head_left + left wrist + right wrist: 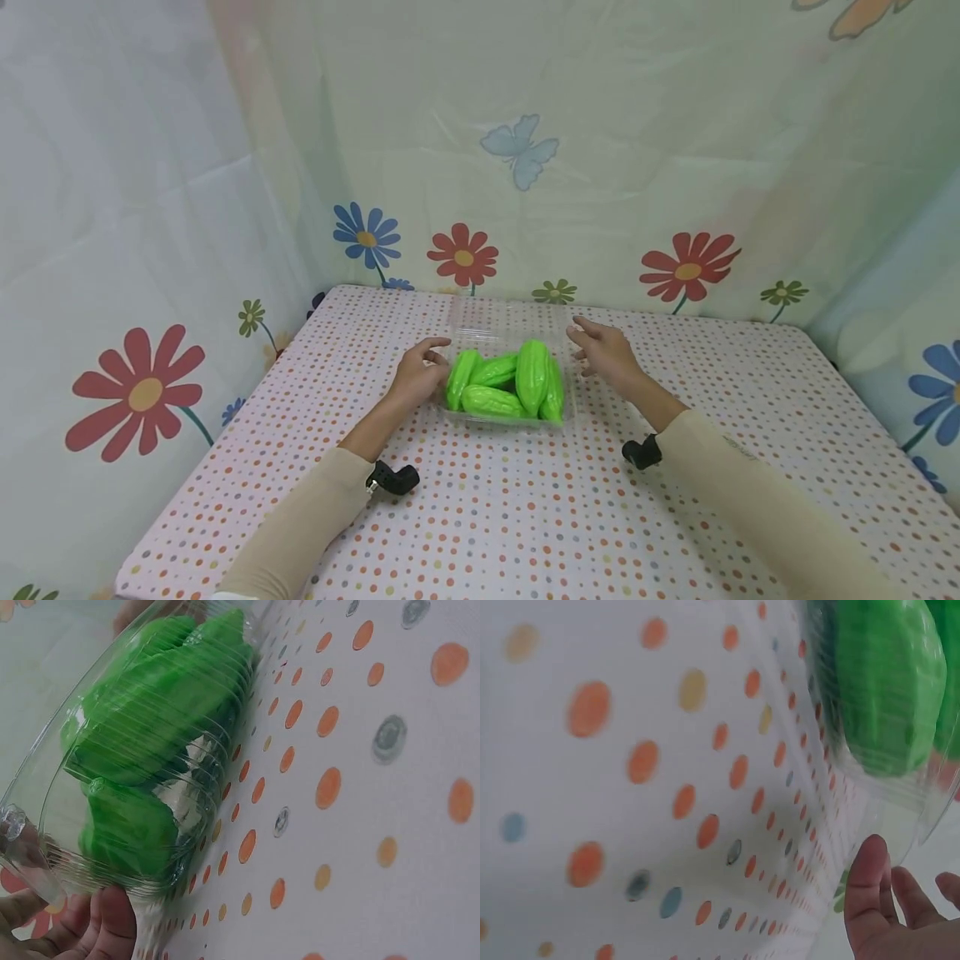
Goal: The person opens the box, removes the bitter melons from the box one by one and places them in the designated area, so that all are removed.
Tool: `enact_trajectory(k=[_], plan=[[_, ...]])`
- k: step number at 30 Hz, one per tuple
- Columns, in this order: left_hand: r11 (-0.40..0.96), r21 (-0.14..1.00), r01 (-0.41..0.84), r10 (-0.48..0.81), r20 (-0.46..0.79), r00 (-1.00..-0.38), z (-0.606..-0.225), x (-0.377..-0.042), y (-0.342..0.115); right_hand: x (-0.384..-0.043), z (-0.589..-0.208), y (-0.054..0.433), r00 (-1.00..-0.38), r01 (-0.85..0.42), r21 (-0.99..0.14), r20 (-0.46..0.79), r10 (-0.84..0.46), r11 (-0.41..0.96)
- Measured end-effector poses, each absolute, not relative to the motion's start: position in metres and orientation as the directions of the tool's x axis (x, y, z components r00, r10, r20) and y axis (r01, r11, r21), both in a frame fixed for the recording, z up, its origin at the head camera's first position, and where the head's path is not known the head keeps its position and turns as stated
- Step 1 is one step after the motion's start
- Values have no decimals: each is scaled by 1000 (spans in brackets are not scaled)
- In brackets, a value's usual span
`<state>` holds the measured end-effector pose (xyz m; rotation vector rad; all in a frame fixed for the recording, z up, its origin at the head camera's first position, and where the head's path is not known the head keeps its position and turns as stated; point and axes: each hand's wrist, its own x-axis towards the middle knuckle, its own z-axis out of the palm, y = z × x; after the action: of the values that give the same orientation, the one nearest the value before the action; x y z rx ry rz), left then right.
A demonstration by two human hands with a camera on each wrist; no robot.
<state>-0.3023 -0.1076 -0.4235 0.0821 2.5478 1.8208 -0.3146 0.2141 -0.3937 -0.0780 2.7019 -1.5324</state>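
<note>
A clear plastic clamshell box (510, 422) stands on the table with its lid (510, 317) swung back. Several bright green, ridged gourds (532, 379) lie inside, some leaning upright against the sides. My left hand (422, 371) is at the box's left side, its fingertips (116, 907) right at the plastic rim in the left wrist view. At the opposite side my right hand (609, 354) has its fingers spread and loosely bent, near the right back corner. In the right wrist view its fingertips (871, 851) are just beyond the box's end, holding nothing.
A pink-white dotted cloth (480, 517) covers the table. Floral curtains (600, 167) hang behind it and along both sides. Black wrist devices (641, 452) sit under both beige sleeves, close over the cloth.
</note>
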Motion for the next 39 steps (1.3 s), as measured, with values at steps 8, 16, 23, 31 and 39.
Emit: enact_trajectory(k=[8, 16, 23, 31, 39], plan=[[309, 950, 49, 68, 30, -997, -424, -301, -108, -338, -397, 214, -991, 72, -893, -115, -72, 445], [304, 951, 54, 84, 30, -996, -422, -298, -107, -354, -403, 215, -977, 181, -907, -210, -35, 381], [284, 958, 39, 115, 7, -993, -422, -300, -110, -358, -410, 214, -979, 193, -916, -205, 3, 351], [259, 966, 21, 143, -17, -990, -423, -304, -114, -355, -415, 215, -989, 129, -931, -144, -20, 342], [253, 967, 17, 148, -21, -989, -424, -307, -119, -347, -412, 214, -995, 96, -923, -104, -1, 373]])
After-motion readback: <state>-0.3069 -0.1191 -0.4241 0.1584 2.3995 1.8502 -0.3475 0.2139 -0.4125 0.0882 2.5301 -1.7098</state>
